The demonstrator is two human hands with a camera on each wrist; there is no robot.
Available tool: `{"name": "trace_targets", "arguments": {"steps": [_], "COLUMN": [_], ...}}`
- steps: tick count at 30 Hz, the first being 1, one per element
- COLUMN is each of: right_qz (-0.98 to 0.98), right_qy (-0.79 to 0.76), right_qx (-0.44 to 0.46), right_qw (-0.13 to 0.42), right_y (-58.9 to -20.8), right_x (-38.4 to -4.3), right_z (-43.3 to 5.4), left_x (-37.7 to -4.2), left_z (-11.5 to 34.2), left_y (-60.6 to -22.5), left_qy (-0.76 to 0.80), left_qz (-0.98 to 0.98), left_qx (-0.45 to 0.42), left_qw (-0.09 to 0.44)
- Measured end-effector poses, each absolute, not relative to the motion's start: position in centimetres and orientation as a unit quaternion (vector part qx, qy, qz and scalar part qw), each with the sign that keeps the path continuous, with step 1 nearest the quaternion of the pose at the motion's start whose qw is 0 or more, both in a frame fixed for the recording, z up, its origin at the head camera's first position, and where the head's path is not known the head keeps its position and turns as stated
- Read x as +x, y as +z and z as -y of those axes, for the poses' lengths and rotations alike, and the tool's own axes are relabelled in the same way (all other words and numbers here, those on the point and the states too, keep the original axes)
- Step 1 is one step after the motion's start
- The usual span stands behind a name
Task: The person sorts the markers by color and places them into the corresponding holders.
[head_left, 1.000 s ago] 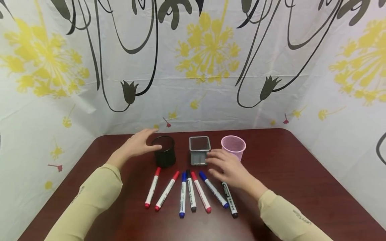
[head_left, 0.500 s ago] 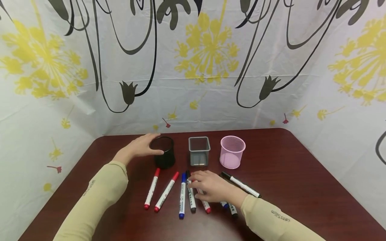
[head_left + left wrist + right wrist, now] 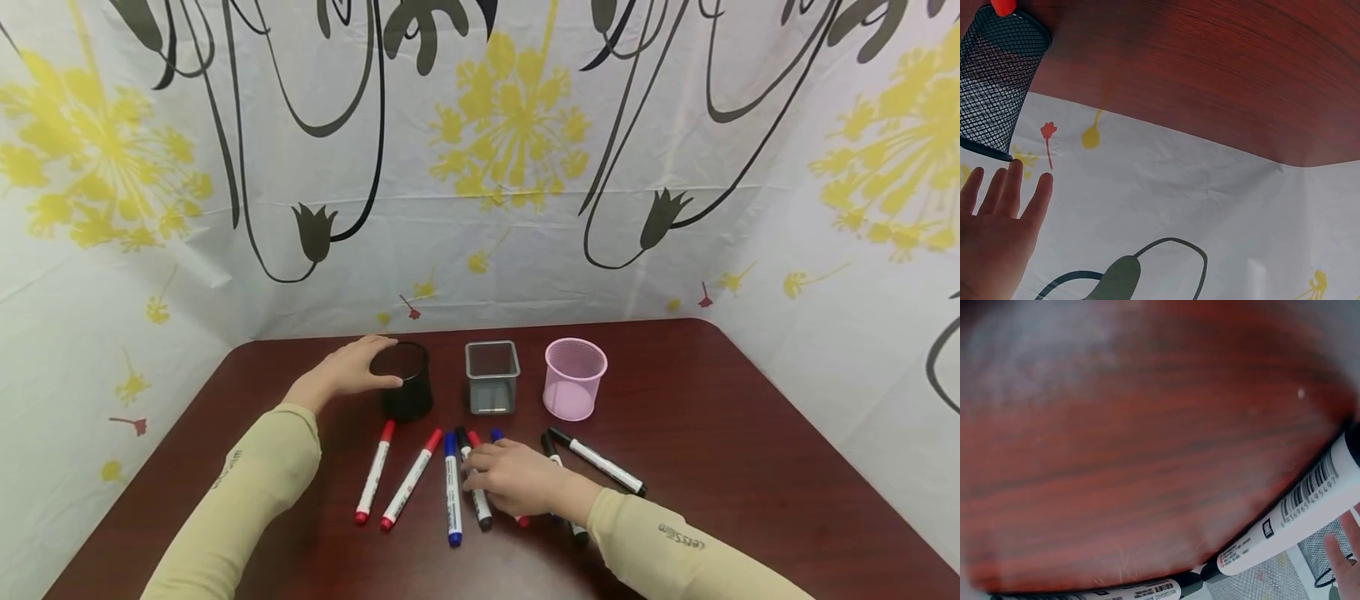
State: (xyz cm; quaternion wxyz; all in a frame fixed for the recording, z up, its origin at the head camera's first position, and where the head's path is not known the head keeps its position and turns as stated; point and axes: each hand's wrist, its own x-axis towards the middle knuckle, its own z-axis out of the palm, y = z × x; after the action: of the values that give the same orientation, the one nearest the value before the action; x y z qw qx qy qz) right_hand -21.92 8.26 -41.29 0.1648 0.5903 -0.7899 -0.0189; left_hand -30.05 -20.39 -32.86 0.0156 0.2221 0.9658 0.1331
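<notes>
The black cup (image 3: 409,400), on the far left, is reached around by the left hand (image 3: 341,369), its fingers spread out. Nearer, the middle markers (image 3: 481,505) are partly covered by the right hand (image 3: 517,479); whether one is gripped cannot be told. The pink cup (image 3: 573,393) is set far right.

The head view is bright and evenly lit, the white floral-printed cloth backdrop (image 3: 408,208) pale throughout. Soft glare whitens the glossy red-brown wooden surface (image 3: 750,467) toward six o'clock, and a dark shadow lies under the beige fabric right sleeve (image 3: 675,537). The left wrist view is dimmer, its black metal-mesh cup (image 3: 997,78) fairly crisp. In the right wrist view, the surface smears, greyish haze spreads at eleven o'clock, and the black-capped white marker (image 3: 1294,519) at four o'clock looks sharp.
</notes>
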Motion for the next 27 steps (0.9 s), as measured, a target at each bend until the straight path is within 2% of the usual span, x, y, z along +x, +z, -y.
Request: {"name": "trace_targets", "arguments": {"steps": [16, 27], "right_qz": [0.754, 0.743], "right_qy": [-0.069, -0.013], "right_qx": [0.632, 0.649], "right_qw": [0.166, 0.165], "right_y": [-41.2, -41.1], "right_x": [-20.2, -19.6], "right_z": [-7.9, -8.4], "left_x": [-30.0, -30.1], "left_z": [20.3, 20.3], "left_y": [-32.9, -32.8], "left_qy": [0.133, 0.136], "left_qz": [-0.968, -0.968], "left_qx": [0.213, 0.211], "left_qw": [0.019, 0.026]}}
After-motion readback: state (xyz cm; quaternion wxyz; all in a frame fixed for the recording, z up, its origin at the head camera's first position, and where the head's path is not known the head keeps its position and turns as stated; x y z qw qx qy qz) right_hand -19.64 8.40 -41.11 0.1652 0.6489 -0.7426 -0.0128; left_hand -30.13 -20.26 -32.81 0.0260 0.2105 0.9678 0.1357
